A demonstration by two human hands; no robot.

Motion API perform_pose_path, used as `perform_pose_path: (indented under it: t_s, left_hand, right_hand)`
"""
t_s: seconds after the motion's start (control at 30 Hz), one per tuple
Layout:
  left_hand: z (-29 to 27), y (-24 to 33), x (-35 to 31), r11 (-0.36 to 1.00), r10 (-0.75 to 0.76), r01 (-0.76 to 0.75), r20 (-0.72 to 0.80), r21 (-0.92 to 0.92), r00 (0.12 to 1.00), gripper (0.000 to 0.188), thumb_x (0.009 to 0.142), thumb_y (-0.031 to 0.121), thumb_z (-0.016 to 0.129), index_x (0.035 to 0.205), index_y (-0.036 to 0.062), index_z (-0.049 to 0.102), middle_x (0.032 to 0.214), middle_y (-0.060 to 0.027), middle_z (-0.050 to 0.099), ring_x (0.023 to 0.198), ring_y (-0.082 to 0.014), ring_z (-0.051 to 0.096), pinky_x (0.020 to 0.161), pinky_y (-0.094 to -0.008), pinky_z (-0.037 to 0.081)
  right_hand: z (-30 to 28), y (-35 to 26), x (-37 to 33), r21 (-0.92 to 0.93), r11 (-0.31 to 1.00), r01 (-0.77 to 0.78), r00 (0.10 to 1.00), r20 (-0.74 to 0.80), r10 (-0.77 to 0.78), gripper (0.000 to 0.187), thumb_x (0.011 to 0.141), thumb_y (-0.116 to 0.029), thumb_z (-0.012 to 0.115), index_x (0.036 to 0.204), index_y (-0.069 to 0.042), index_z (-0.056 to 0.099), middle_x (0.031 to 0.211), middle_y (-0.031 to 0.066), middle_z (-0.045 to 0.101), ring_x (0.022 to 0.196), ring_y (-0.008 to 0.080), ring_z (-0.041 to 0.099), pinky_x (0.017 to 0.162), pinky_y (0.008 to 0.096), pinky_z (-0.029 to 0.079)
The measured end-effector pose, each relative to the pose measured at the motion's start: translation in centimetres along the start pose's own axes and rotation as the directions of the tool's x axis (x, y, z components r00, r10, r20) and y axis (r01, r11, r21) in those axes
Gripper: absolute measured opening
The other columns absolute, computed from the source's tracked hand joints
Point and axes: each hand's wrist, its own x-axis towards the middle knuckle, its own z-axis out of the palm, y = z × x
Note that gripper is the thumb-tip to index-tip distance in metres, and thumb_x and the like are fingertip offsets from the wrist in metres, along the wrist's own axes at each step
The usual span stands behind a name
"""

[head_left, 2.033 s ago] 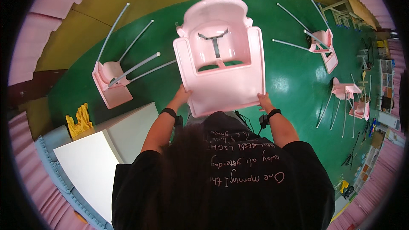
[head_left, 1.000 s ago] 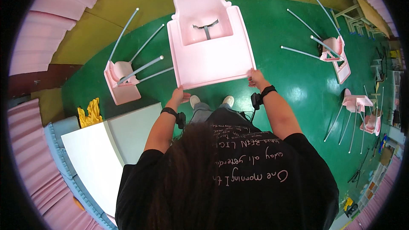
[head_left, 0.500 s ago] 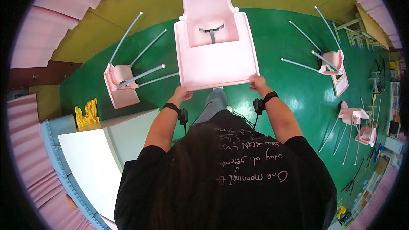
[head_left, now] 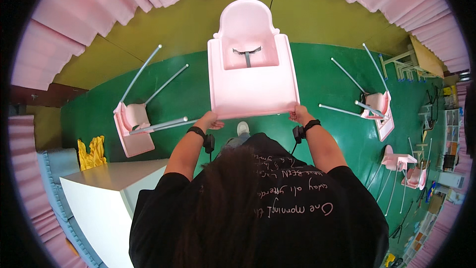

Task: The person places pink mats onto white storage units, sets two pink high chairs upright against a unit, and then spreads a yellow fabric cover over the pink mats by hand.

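T-shirt [head_left: 322, 233], black with pale handwritten-style lettering [head_left: 292, 210], spreads behind the fingers [head_left: 216, 125]; a round-backed pink high chair [head_left: 246, 30] extends ahead, its tray [head_left: 254, 92] gripped at the near corners by left hand [head_left: 210, 120] and right hand [head_left: 300, 114], grey strap [head_left: 248, 60] beyond them.

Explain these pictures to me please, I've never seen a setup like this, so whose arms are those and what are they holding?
There's no robot here: those are a person's own bare hands. Every picture comes from one camera worn on the head, looking down; its fisheye lens bends straight edges. The left hand and right hand hold a pink high chair at the two near corners of its tray. A dark strap lies in its seat. On the green floor, one tipped-over chair lies to the left and another pink chair to the right, legs sticking out.
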Motion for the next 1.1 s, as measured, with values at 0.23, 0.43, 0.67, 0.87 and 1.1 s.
perform_pose_path:
  t_s: [0.23,0.43,0.67,0.87,1.1]
  left_hand:
    - [0.8,0.0,0.3,0.997,0.068,-0.069,0.038,0.044,0.997,0.038,0.092,0.026,0.031,0.117,-0.0006,0.042,0.097,-0.0223,0.060,0.082,-0.0280,0.061,0.070,-0.0380,0.050]
    - [2.7,2.3,0.7,0.989,0.131,-0.137,0.108,0.049,0.986,0.042,0.090,0.029,0.033,0.118,-0.0014,0.040,0.097,-0.0223,0.060,0.082,-0.0286,0.061,0.070,-0.0372,0.049]
    - [1.2,-2.6,1.4,0.999,0.036,-0.035,0.059,-0.025,0.998,0.048,0.088,0.045,0.035,0.115,0.0057,0.042,0.090,-0.0223,0.061,0.072,-0.0283,0.063,0.061,-0.0377,0.050]
    - [2.3,-3.9,-0.1,0.993,0.116,-0.115,0.068,-0.017,0.991,0.050,0.088,0.043,0.038,0.119,0.0039,0.039,0.092,-0.0210,0.062,0.075,-0.0281,0.063,0.061,-0.0353,0.048]
    - [5.9,-7.0,-0.1,0.933,0.339,-0.342,-0.042,-0.113,0.940,0.047,0.086,0.039,0.043,0.112,0.0005,0.048,0.091,-0.0157,0.064,0.077,-0.0237,0.063,0.062,-0.0353,0.048]
  right_hand:
    - [-0.6,-0.3,-0.2,0.008,1.000,0.023,0.996,-0.088,-0.022,0.031,0.090,-0.032,0.039,0.079,-0.006,0.051,0.063,0.0052,0.052,0.045,0.0156,0.046,0.063,0.0432,0.049]
    - [-2.9,-2.0,-0.6,0.015,0.989,0.147,0.973,-0.181,-0.142,0.022,0.087,-0.022,0.039,0.079,-0.004,0.051,0.061,0.0050,0.052,0.046,0.0153,0.046,0.061,0.0409,0.050]
    - [-3.5,0.5,-3.0,-0.194,0.979,-0.058,0.983,0.162,0.090,0.012,0.081,-0.012,0.042,0.081,-0.005,0.051,0.062,0.0063,0.052,0.049,0.0162,0.050,0.063,0.0394,0.051]
    - [-7.8,1.3,-2.0,-0.204,0.963,-0.175,0.940,0.256,0.225,0.025,0.082,-0.025,0.048,0.100,-0.007,0.049,0.082,0.0097,0.057,0.061,0.0191,0.057,0.064,0.0440,0.052]
    - [-10.9,-0.7,-3.2,-0.212,0.925,-0.314,0.801,0.463,0.379,0.029,0.092,-0.026,0.035,0.104,-0.002,0.047,0.090,0.0149,0.062,0.072,0.0255,0.062,0.077,0.0452,0.049]
